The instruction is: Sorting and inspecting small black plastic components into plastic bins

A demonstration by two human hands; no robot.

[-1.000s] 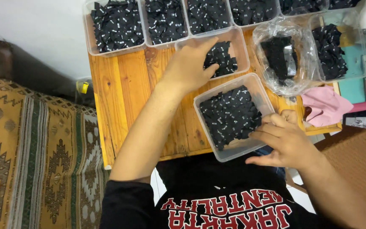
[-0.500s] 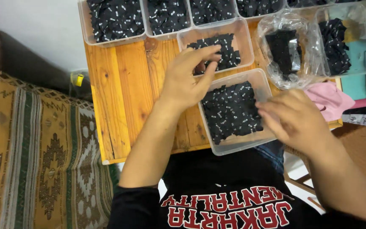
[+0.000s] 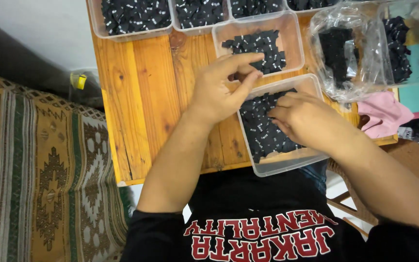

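Observation:
A clear plastic tub [image 3: 287, 167] of small black pieces [image 3: 263, 131] sits at the near edge of a wooden table [image 3: 141, 97]. My right hand [image 3: 306, 119] lies inside it, its fingertips down among the pieces and hidden. Just beyond stands a second clear tub [image 3: 294, 41] with fewer black pieces [image 3: 258, 43]. My left hand [image 3: 219, 90] hovers over the gap between the two tubs. Its forefinger and thumb are slightly apart and nothing shows between them.
More tubs of black pieces [image 3: 132, 17] line the table's far edge. A clear plastic bag [image 3: 345, 53] holding black pieces lies at the right, with a pink cloth [image 3: 381, 114] below it. A patterned rug [image 3: 35, 170] covers the floor on the left.
My left hand has drawn back from the far tub to the gap between the tubs. My right hand has moved from the near tub's right side into it, onto the pieces.

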